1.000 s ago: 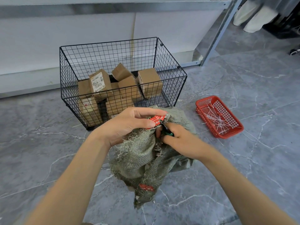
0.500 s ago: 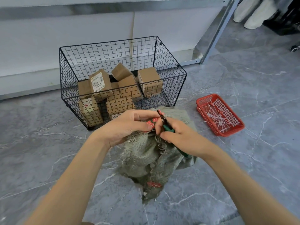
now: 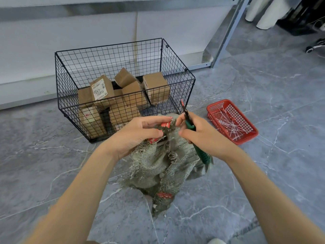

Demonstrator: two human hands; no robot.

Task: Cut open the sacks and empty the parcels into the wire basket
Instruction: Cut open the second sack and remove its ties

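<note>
Since a second ago the green-handled cutters (image 3: 190,128) have come up out of the sack's mouth, and their tips now point up toward 12 o'clock with a bit of red at the very end (could be a scrap of seal, can't really tell). Right hand (image 3: 204,138) has its fingers wrapped round the green handle. Left hand (image 3: 131,136) is pinching the red seal tag (image 3: 165,124) and the frayed neck of the grey-green woven sack (image 3: 167,166) between thumb and fingertips. That sack sits slumped on the grey marble floor (image 3: 263,88), another red label (image 3: 165,195) lower down on it. Black wire basket (image 3: 175,67) is just past it at 11 o'clock, with a pile of cardboard parcels (image 3: 155,85) inside. At 2 o'clock, a small red plastic basket (image 3: 209,110) holding white cable ties (image 3: 228,125).
</note>
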